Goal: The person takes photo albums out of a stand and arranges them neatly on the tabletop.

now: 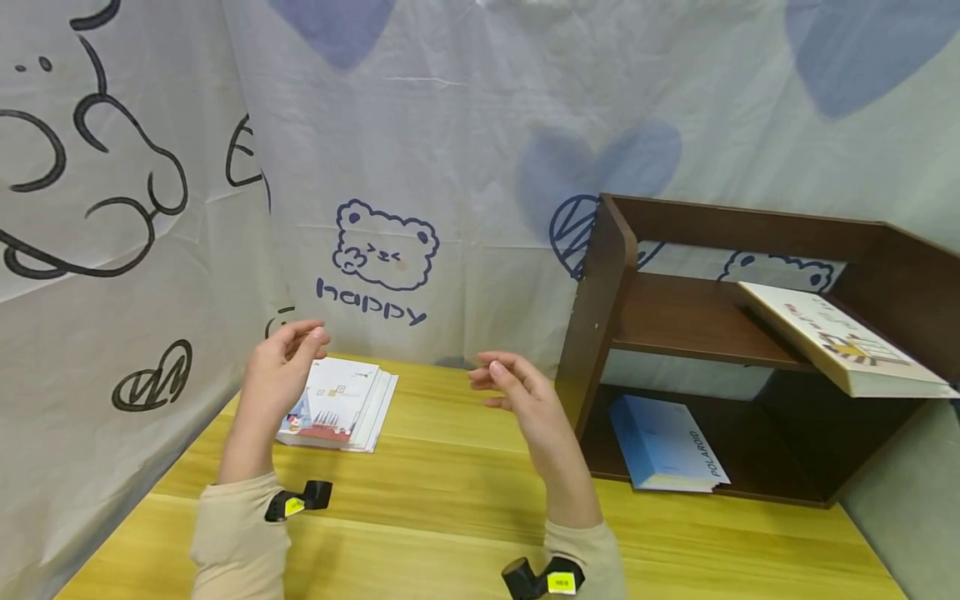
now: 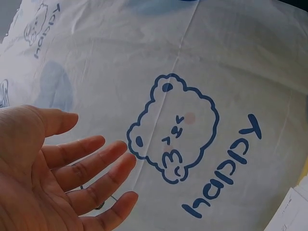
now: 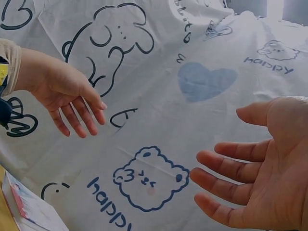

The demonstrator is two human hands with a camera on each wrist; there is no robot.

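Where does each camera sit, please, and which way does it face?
Head: on the head, looking forward and down at table, book stack and shelf; left hand, right hand and sleeves show.
Left wrist: on that wrist, facing the printed cloth; only the left hand shows.
Right wrist: on that wrist, facing the cloth; both hands and a sleeve show.
Head and right wrist share the book stack.
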